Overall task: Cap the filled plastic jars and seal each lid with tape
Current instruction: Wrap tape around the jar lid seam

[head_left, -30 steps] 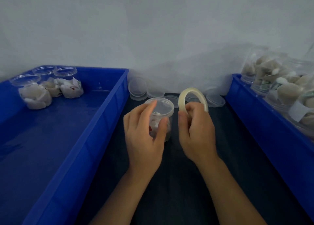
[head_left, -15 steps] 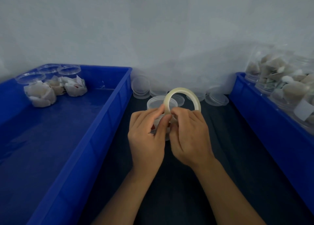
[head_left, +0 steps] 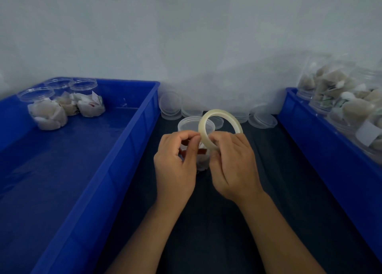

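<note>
The tape roll (head_left: 219, 126) stands on edge, its hole facing toward the camera and a little left, held just in front of and above the capped jar (head_left: 193, 129). The right hand (head_left: 231, 162) grips the roll's lower arc, fingers curled round the band. The left hand (head_left: 177, 160) has thumb and forefinger pinched together at the roll's left edge, apparently on the tape's loose end, though the clear tape itself is too faint to make out.

The jar stands upright on the dark mat (head_left: 279, 191), long axis vertical, clear lid on top. Both hands cover most of its body; only the lid, a strip of wall and some red and white contents between the hands show.

Behind the jar, loose clear lids (head_left: 262, 119) lie in low stacks against the wall (head_left: 186, 35). Left of the jar, a blue bin (head_left: 99, 186) runs with its long rim close beside the left hand; at its far corner sit three capped jars (head_left: 68, 104) of white packets, with bare floor in front of them. Right of the jar, open mat separates the right hand from a second blue bin (head_left: 330, 153), cut off by the frame edge, piled with filled jars (head_left: 347, 100) that are blurred and hard to count.
</note>
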A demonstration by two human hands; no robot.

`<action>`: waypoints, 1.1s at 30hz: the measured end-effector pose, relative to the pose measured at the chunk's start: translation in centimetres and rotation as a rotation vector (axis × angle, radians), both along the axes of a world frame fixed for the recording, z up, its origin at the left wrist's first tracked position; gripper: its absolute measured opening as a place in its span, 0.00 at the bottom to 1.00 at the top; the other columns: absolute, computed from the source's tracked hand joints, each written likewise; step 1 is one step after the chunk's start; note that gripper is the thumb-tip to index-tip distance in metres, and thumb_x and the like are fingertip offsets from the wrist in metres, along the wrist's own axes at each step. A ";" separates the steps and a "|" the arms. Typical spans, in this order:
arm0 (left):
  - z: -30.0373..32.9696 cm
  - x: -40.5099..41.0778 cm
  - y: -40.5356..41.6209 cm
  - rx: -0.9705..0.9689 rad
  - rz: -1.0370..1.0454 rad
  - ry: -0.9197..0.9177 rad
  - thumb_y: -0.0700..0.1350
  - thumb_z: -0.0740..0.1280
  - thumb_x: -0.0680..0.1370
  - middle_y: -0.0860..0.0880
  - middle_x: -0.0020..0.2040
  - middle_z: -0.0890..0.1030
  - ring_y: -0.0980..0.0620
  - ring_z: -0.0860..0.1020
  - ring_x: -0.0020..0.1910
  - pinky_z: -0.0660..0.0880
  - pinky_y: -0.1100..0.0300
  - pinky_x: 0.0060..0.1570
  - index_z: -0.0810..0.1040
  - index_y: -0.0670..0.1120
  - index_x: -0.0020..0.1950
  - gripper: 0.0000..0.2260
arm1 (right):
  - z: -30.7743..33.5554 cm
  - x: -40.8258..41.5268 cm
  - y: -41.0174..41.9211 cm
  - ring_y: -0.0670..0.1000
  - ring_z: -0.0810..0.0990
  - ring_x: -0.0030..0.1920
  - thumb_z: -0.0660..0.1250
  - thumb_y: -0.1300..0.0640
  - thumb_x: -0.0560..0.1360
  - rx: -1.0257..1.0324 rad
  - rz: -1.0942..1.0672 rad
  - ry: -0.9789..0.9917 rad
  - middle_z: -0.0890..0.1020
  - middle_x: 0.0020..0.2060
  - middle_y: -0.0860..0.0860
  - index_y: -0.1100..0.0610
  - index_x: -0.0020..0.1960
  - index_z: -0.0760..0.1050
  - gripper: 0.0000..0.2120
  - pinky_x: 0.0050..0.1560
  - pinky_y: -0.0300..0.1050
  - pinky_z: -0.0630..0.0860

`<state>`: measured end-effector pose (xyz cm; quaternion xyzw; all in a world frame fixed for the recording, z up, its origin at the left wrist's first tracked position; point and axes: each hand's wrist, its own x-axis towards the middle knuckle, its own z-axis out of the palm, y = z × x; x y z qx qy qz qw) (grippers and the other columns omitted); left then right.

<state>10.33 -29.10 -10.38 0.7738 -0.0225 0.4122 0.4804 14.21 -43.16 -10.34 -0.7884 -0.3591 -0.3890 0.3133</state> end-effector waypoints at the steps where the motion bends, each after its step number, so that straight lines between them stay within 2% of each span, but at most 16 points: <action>1: 0.0 0.0 0.0 -0.003 -0.005 0.014 0.49 0.68 0.82 0.51 0.52 0.82 0.58 0.80 0.51 0.75 0.71 0.50 0.83 0.46 0.57 0.09 | 0.0 0.0 0.0 0.47 0.69 0.40 0.59 0.61 0.78 0.000 -0.001 0.001 0.80 0.41 0.52 0.62 0.53 0.77 0.10 0.44 0.49 0.69; 11: 0.0 0.1 -0.2 -0.051 -0.080 0.078 0.50 0.64 0.84 0.52 0.51 0.80 0.53 0.81 0.51 0.78 0.64 0.49 0.77 0.52 0.55 0.04 | 0.0 -0.1 -0.1 0.49 0.70 0.41 0.59 0.61 0.78 0.006 0.006 0.000 0.80 0.41 0.53 0.63 0.54 0.78 0.11 0.45 0.52 0.71; 17: -0.2 0.0 -0.2 -0.036 -0.075 0.042 0.51 0.61 0.85 0.53 0.50 0.79 0.52 0.80 0.50 0.81 0.52 0.48 0.75 0.54 0.54 0.04 | 0.3 0.0 -0.3 0.47 0.68 0.39 0.59 0.61 0.79 0.053 -0.044 -0.007 0.78 0.39 0.51 0.62 0.52 0.78 0.10 0.45 0.45 0.66; 20: -0.2 0.0 -0.2 -0.037 -0.079 0.022 0.50 0.61 0.86 0.52 0.49 0.79 0.51 0.80 0.49 0.80 0.50 0.47 0.75 0.52 0.54 0.05 | 0.4 0.2 -0.5 0.46 0.68 0.39 0.59 0.61 0.79 0.115 -0.121 0.028 0.76 0.38 0.48 0.60 0.53 0.77 0.09 0.45 0.44 0.65; 24: -0.1 0.1 -0.1 -0.050 -0.104 0.000 0.50 0.62 0.87 0.53 0.53 0.79 0.50 0.80 0.52 0.79 0.53 0.49 0.75 0.51 0.60 0.05 | 0.4 0.4 -0.9 0.46 0.68 0.40 0.60 0.62 0.79 0.158 -0.150 0.054 0.75 0.39 0.47 0.59 0.55 0.76 0.08 0.47 0.42 0.65; 28: 0.2 -0.1 -0.4 -0.019 -0.167 -0.002 0.56 0.66 0.84 0.59 0.61 0.78 0.51 0.79 0.58 0.76 0.66 0.51 0.70 0.56 0.75 0.19 | 0.5 0.2 -0.5 0.48 0.70 0.38 0.60 0.62 0.79 0.063 -0.051 -0.019 0.78 0.39 0.51 0.62 0.53 0.78 0.09 0.44 0.48 0.68; 30: 0.2 -0.1 -0.2 0.003 -0.156 -0.007 0.56 0.67 0.84 0.60 0.59 0.79 0.52 0.79 0.57 0.75 0.68 0.50 0.73 0.55 0.72 0.17 | 0.5 0.1 -0.3 0.49 0.70 0.38 0.60 0.62 0.79 0.023 -0.025 -0.048 0.79 0.39 0.52 0.63 0.52 0.78 0.10 0.44 0.50 0.69; 33: 0.2 0.1 0.3 0.057 -0.096 -0.023 0.54 0.68 0.84 0.57 0.53 0.80 0.52 0.79 0.51 0.73 0.67 0.48 0.81 0.51 0.62 0.10 | 0.4 0.1 -0.4 0.50 0.70 0.38 0.60 0.62 0.79 0.012 -0.026 -0.061 0.79 0.40 0.53 0.64 0.52 0.78 0.10 0.44 0.52 0.70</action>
